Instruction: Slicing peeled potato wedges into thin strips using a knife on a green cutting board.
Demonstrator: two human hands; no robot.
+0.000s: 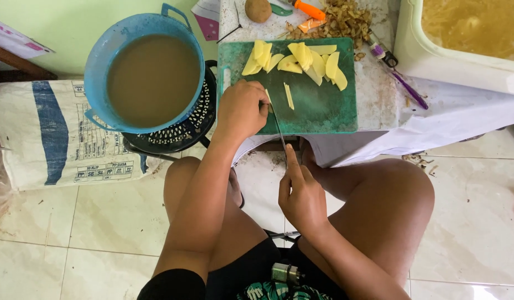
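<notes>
Far left of frame: white woven sack with blue stripe point(51, 133) lies on the tiled floor point(479, 222). Right of it, upper left, blue two-handled pot point(146, 69) full of murky brown liquid, sitting on a black perforated stool point(184, 130).

Centre: left hand point(241, 111) sits at the lower-left edge of the green cutting board point(318, 105), fingers curled shut, pinning a small pale potato piece point(267, 100) against the board; the piece is mostly hidden under the fingertips. A single cut potato stick point(288, 95) lies just right of it. Pile of yellow potato slices point(298, 60) along the top of the board, apart from the hand.

Right hand point(301, 197) is at lower centre, above the knees, closed round the knife point(277, 125) handle with the index finger stretched along the spine. The thin blade runs up to the held piece, tip beside the left fingertips.

Judgement for a clean cut: keep left fingertips tucked back from the blade line, press straight down through the piece, keep the piece flat so it does not roll, and keep the board's near edge steady since it overhangs the counter.

Upper centre: whole brown potato point(258, 9), orange-handled peeler point(308, 8), heap of potato peelings point(345, 19). Right of board: purple-handled tool point(407, 89) on the white cloth point(462, 114). Upper right: white tub point(462, 55) of yellowish liquid.
</notes>
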